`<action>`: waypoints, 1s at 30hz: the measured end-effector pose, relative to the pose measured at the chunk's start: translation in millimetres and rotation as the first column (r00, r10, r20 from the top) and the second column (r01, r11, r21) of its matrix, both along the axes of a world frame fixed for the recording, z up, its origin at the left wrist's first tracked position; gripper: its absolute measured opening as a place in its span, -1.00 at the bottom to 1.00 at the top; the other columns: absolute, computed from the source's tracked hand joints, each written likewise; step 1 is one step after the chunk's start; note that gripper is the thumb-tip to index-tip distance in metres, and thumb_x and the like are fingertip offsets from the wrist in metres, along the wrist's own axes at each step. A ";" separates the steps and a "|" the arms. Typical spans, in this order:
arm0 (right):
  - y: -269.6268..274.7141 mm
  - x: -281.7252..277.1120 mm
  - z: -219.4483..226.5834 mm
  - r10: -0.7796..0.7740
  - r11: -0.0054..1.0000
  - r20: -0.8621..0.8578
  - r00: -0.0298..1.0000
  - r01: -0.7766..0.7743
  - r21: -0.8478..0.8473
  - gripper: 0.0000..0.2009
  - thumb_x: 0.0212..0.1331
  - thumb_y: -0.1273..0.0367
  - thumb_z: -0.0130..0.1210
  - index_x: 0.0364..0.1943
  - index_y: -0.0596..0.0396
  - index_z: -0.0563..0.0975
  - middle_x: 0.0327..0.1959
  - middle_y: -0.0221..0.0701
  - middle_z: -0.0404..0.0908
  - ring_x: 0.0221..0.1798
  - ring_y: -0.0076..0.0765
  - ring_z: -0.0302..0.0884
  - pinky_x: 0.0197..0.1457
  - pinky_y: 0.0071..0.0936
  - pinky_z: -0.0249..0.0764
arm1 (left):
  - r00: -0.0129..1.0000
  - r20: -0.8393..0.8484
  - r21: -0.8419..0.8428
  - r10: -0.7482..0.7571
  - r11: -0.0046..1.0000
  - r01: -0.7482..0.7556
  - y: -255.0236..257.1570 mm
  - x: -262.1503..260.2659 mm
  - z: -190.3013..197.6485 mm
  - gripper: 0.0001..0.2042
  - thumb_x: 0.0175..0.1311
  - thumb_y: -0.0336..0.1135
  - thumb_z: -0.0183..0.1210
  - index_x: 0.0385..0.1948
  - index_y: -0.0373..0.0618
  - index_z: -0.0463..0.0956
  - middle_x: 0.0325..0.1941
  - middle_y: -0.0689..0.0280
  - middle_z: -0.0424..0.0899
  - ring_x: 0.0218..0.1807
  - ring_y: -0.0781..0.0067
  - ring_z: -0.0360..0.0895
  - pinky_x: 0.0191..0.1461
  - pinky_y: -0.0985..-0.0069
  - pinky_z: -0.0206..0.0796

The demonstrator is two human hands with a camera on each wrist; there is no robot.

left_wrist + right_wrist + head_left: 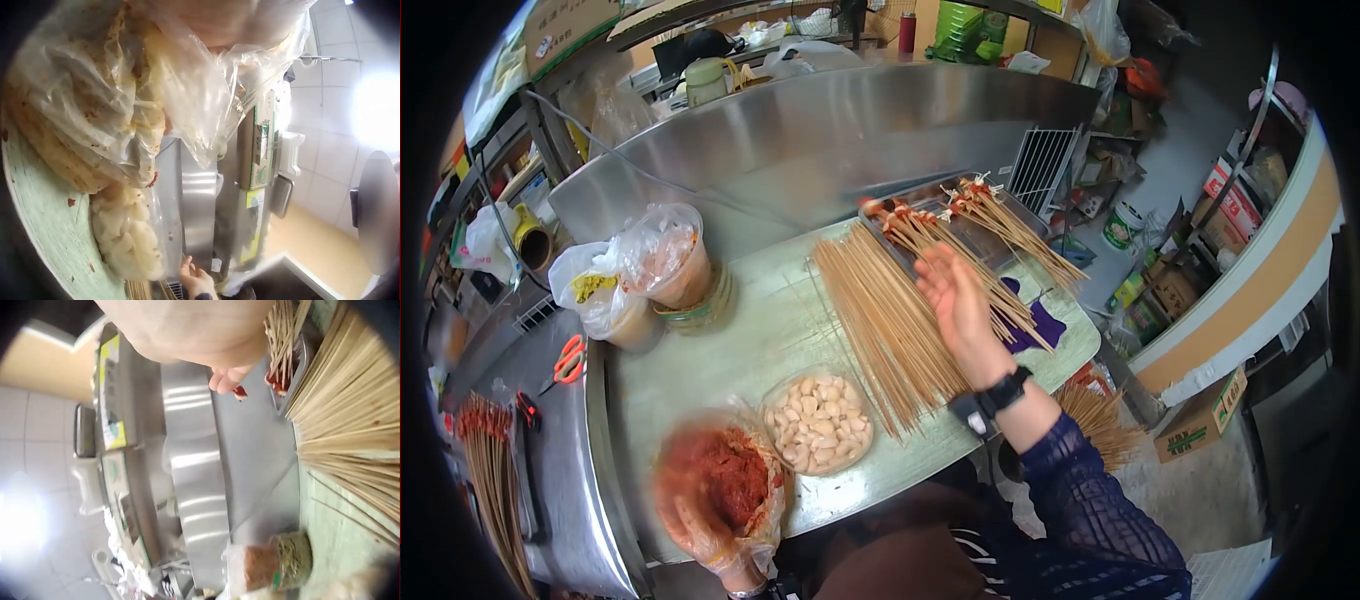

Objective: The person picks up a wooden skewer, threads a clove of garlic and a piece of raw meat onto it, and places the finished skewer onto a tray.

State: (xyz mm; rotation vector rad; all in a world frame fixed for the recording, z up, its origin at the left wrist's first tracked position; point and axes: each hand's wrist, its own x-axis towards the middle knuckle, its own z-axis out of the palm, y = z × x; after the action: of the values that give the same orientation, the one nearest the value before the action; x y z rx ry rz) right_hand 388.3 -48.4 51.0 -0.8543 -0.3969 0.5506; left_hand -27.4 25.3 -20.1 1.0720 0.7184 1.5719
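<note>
My left hand [692, 505], in a clear plastic glove, is at a plastic-lined container of red minced meat [740, 480]. Its fingers blur at the meat's left edge; in the left wrist view the lining bag [94, 100] hides them, so I cannot tell whether they grip any. Over the long bare wooden skewers [890, 330], my bare right hand [960, 310] is raised with loose fingers. Beyond it, skewers with red-and-white tips [920, 225] lie on a metal tray [1025, 215]. A small red-and-white tip [240, 393] shows beside the right fingertips in the right wrist view.
A tub of peeled garlic cloves [818, 422] stands beside the meat. Bagged containers [675, 260] sit at the board's back left. Orange-handled scissors [570, 362] and more tipped skewers [495, 480] lie left. A steel panel [820, 130] rises behind; a purple cloth [1040, 328] lies right.
</note>
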 end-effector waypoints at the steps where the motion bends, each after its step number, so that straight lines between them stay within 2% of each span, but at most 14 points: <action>1: 10.8 22.3 -5.4 -0.076 0.997 -0.052 0.996 0.076 0.000 -0.56 0.40 0.21 -0.22 0.23 0.19 0.17 0.15 -0.21 0.33 0.13 -0.26 0.39 0.10 -0.34 0.42 | 1.000 -0.017 0.012 -0.002 1.000 0.002 0.7 -0.1 -0.8 -0.62 0.38 -0.33 -0.05 0.20 -0.17 0.22 0.23 0.08 0.36 0.12 0.21 0.45 0.13 0.37 0.33; 5: 51.6 93.7 -36.5 -0.202 0.975 -0.268 0.942 0.219 0.033 -0.55 0.39 0.22 -0.21 0.25 0.15 0.13 0.21 -0.17 0.26 0.15 -0.20 0.36 0.12 -0.31 0.42 | 0.995 -0.099 0.049 0.020 0.999 -0.015 1.9 -1.9 -4.7 -0.65 0.39 -0.34 -0.05 0.17 -0.19 0.25 0.19 0.07 0.40 0.08 0.26 0.47 0.11 0.38 0.34; 9: 64.9 113.7 -49.0 -0.251 0.961 -0.413 0.875 0.278 0.003 -0.59 0.36 0.25 -0.15 0.20 0.15 0.16 0.15 -0.14 0.32 0.04 -0.20 0.47 0.03 -0.37 0.47 | 0.996 -0.089 0.046 0.004 0.999 0.000 -0.8 2.2 0.1 -0.66 0.39 -0.34 -0.06 0.15 -0.20 0.27 0.18 0.08 0.41 0.06 0.28 0.48 0.09 0.37 0.36; 13: 57.2 92.1 -50.8 -0.109 0.994 -0.453 0.885 0.110 -0.025 -0.60 0.33 0.27 -0.09 0.14 0.22 0.27 -0.05 -0.21 0.52 -0.22 -0.34 0.54 -0.18 -0.47 0.51 | 0.997 -0.081 -0.019 0.008 1.000 -0.009 -6.0 1.5 4.5 -0.68 0.37 -0.38 -0.05 0.13 -0.21 0.30 0.14 0.11 0.44 0.03 0.28 0.50 0.06 0.36 0.40; 15: 53.1 63.0 -51.7 0.122 0.940 -0.101 0.987 -0.148 -0.308 -0.71 0.26 0.33 -0.02 -0.03 0.22 0.41 -0.24 -0.29 0.59 -0.35 -0.39 0.53 -0.29 -0.51 0.50 | 0.994 -0.106 -0.010 0.027 1.000 -0.028 -5.0 2.9 4.7 -0.68 0.36 -0.40 -0.04 0.12 -0.23 0.31 0.12 0.12 0.46 0.02 0.27 0.50 0.05 0.36 0.42; 16: 47.7 49.0 -49.2 0.274 0.861 0.060 0.960 -0.217 -0.459 -0.76 0.23 0.35 0.02 -0.11 0.22 0.48 -0.33 -0.33 0.62 -0.42 -0.41 0.52 -0.35 -0.52 0.49 | 0.995 -0.099 -0.016 0.033 0.999 -0.035 -4.6 2.2 3.4 -0.69 0.36 -0.40 -0.04 0.11 -0.23 0.31 0.11 0.13 0.46 0.02 0.28 0.50 0.05 0.36 0.42; 17: 47.4 29.9 -48.5 0.300 0.796 0.240 0.923 -0.104 -0.597 -0.85 0.10 0.42 0.12 -0.34 0.25 0.56 -0.43 -0.34 0.62 -0.48 -0.43 0.55 -0.43 -0.55 0.47 | 0.995 -0.088 -0.021 0.036 0.999 -0.038 -4.0 2.3 1.8 -0.69 0.36 -0.41 -0.04 0.11 -0.23 0.32 0.09 0.14 0.47 0.02 0.28 0.50 0.05 0.36 0.42; 18: 49.7 20.9 -58.2 0.395 0.662 0.495 0.774 0.133 -0.737 -0.84 0.04 0.41 0.16 -0.36 0.26 0.57 -0.43 -0.26 0.63 -0.49 -0.35 0.59 -0.47 -0.42 0.49 | 0.996 -0.076 -0.024 0.038 0.999 -0.040 -3.6 3.5 2.1 -0.69 0.35 -0.41 -0.04 0.10 -0.24 0.32 0.08 0.14 0.47 0.01 0.28 0.51 0.06 0.36 0.43; 19: 46.6 8.1 -63.5 0.484 0.539 0.727 0.487 0.489 -0.686 -0.84 -0.01 0.40 0.17 -0.41 0.25 0.58 -0.45 -0.19 0.63 -0.47 -0.22 0.59 -0.40 -0.35 0.50 | 0.996 -0.072 -0.032 0.051 0.998 -0.054 -6.2 6.8 7.5 -0.70 0.35 -0.44 -0.04 0.09 -0.24 0.34 0.06 0.15 0.49 0.00 0.30 0.51 0.05 0.37 0.43; 20: 44.7 -1.6 -66.5 0.602 0.437 0.788 0.129 0.773 -0.460 -0.83 -0.06 0.38 0.18 -0.46 0.25 0.58 -0.46 -0.12 0.62 -0.45 -0.09 0.59 -0.34 -0.28 0.50 | 0.996 -0.072 -0.036 0.048 0.998 -0.051 -7.0 6.7 7.7 -0.71 0.35 -0.45 -0.04 0.08 -0.25 0.34 0.05 0.15 0.49 -0.01 0.31 0.51 0.05 0.38 0.44; 23: 55.4 9.6 -88.0 0.610 0.412 0.721 0.329 0.646 -0.643 -0.83 -0.12 0.36 0.17 -0.53 0.22 0.59 -0.48 -0.04 0.59 -0.39 0.07 0.57 -0.23 -0.22 0.49 | 0.998 -0.044 -0.049 0.048 0.998 -0.050 -9.6 7.1 10.7 -0.73 0.33 -0.49 -0.03 0.05 -0.27 0.36 0.02 0.16 0.51 -0.05 0.35 0.53 0.02 0.43 0.45; 26: 53.0 5.9 -72.1 0.610 0.374 0.662 0.435 0.578 -0.725 -0.80 -0.15 0.39 0.17 -0.48 0.30 0.61 -0.44 0.07 0.57 -0.34 0.15 0.56 -0.19 -0.14 0.49 | 0.999 -0.033 0.001 0.035 0.999 -0.035 -11.7 11.2 15.0 -0.74 0.33 -0.50 -0.03 0.04 -0.28 0.37 0.00 0.16 0.51 -0.08 0.36 0.54 0.00 0.44 0.46; 27: 48.5 1.0 -61.4 0.612 0.374 0.662 0.432 0.580 -0.724 -0.80 -0.18 0.37 0.18 -0.54 0.28 0.60 -0.46 0.05 0.58 -0.36 0.11 0.58 -0.22 -0.18 0.49 | 0.998 -0.035 -0.026 0.042 0.999 -0.043 -12.4 11.1 16.4 -0.74 0.32 -0.49 -0.01 0.03 -0.30 0.38 -0.01 0.16 0.51 -0.09 0.38 0.54 -0.01 0.45 0.45; 30: 42.3 6.1 -55.1 0.537 0.457 0.641 0.549 0.449 -0.768 -0.79 -0.19 0.34 0.19 -0.56 0.28 0.59 -0.50 0.03 0.57 -0.38 0.07 0.58 -0.26 -0.23 0.49 | 0.996 -0.066 -0.013 0.056 0.998 -0.057 -10.6 10.7 14.5 -0.66 0.29 -0.33 0.11 0.04 -0.26 0.36 -0.06 0.15 0.56 -0.17 0.38 0.56 -0.04 0.46 0.44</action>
State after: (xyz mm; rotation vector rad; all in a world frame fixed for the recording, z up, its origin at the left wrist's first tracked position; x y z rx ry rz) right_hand 394.4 -6.1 -4.2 -2.2621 -1.1039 0.3136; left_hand -16.7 14.6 -5.7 1.1053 0.8099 1.5823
